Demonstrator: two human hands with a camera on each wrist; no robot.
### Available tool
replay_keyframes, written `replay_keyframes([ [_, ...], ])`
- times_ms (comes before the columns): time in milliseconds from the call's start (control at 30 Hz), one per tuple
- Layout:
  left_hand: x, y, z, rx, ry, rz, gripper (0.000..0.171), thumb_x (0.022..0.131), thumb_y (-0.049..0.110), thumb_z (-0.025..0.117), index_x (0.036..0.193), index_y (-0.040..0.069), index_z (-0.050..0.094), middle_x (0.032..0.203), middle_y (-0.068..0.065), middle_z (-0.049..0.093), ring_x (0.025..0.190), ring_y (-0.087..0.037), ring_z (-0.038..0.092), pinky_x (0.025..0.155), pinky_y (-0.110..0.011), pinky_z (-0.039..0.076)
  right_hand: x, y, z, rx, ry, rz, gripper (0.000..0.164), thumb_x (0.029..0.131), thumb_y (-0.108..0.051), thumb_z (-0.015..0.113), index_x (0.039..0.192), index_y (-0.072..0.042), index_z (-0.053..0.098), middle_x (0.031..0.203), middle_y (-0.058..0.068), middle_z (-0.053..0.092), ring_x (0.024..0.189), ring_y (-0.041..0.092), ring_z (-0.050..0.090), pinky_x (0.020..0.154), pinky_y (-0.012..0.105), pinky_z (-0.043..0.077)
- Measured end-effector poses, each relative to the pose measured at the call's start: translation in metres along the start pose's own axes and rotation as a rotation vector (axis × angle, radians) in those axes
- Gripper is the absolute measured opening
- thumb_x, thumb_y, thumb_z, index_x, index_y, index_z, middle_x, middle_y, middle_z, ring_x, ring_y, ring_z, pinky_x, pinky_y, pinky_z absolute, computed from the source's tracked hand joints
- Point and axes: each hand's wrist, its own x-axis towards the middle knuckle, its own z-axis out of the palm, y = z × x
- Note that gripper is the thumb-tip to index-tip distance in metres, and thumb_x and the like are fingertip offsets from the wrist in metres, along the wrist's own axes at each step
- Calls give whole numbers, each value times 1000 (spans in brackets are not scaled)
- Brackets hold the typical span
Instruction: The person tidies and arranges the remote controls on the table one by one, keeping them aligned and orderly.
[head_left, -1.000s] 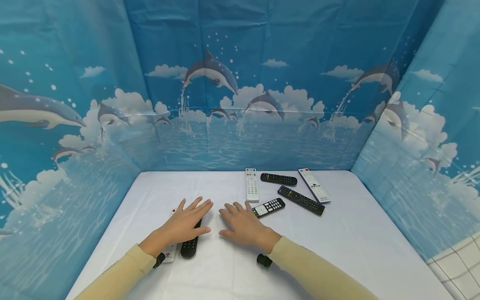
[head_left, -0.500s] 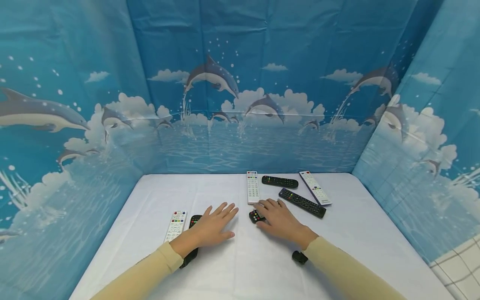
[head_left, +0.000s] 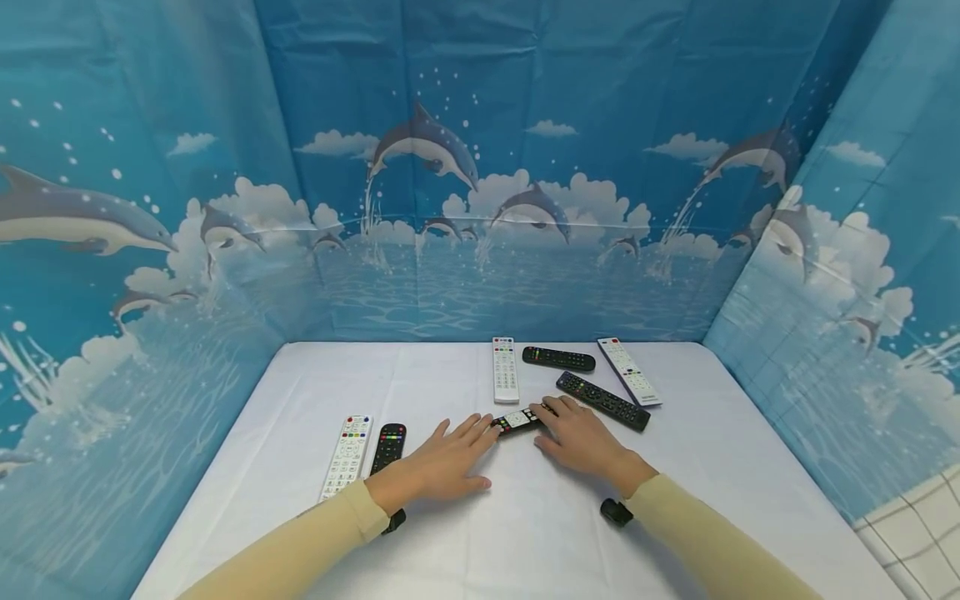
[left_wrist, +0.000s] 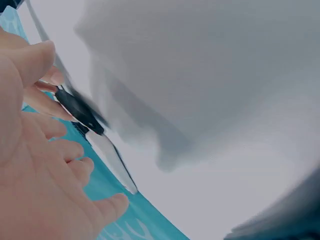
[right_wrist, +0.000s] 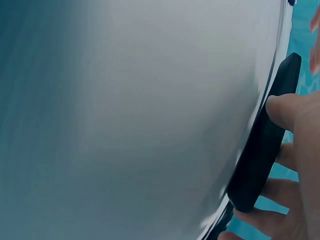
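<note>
My right hand (head_left: 585, 437) pinches a black remote control (head_left: 517, 419) with light buttons, thumb on the near edge and fingers on the far one. In the right wrist view the dark side of this remote (right_wrist: 260, 150) shows, the thumb lying against it. Some of its right half is hidden under the hand. My left hand (head_left: 450, 462) has its fingers stretched out, their tips close to the remote's left end; whether they touch it I cannot tell. Beneath the left wrist, another black remote (head_left: 388, 443) is partly covered, beside a white remote (head_left: 349, 450).
Toward the table's back stand a white remote (head_left: 505, 371), a black remote (head_left: 558, 359), a slanted white remote (head_left: 628, 372) and a long black remote (head_left: 602, 401). A white cloth (head_left: 720, 492) covers the table. Blue dolphin curtains (head_left: 480, 275) enclose its back and sides.
Both hands have moved right. The right hand has come over the black remote with light buttons and taken hold of it. The left hand has left the left pair of remotes more exposed.
</note>
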Motion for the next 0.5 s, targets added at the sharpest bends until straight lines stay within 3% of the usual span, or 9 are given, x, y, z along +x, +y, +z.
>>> replay_keyframes([
  [333,0,7,1,47,-87,-52,85,98,58,55,162,13,23,168,-5,16,153,-23,14,115,-59,25,0,-19,5,-32,-56,-30,69,99,-44,61,155,-8,41,155,21,39,139,41,40,99,58,45],
  [500,-3,5,1,74,-86,-50,84,98,58,55,161,12,24,167,-5,17,153,-23,15,115,-57,26,0,-25,6,-41,-50,-27,70,99,-45,62,154,-8,42,155,21,39,139,44,39,100,58,45],
])
